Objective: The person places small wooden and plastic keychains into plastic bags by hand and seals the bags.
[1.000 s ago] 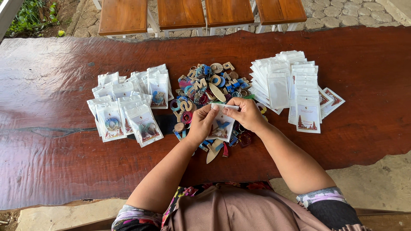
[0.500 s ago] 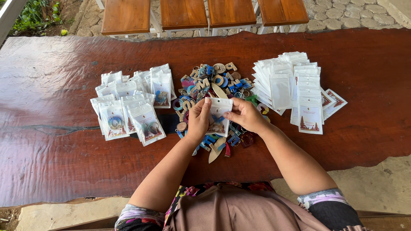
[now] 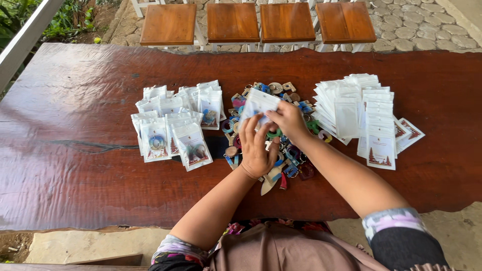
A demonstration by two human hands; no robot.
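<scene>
Single head-worn view, looking steeply down and forward from above the person's chest, at arm's length; the dark wooden table (image 3: 75,165) fills the frame, stools beyond its far edge.

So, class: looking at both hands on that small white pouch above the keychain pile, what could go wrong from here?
1. The white pouch is pinched only by fingertips of the left hand and right hand; it might slip.
2. A forearm sweep could scatter the keychain pile.
3. The empty pouch stack looks loosely fanned and may slide.
</scene>
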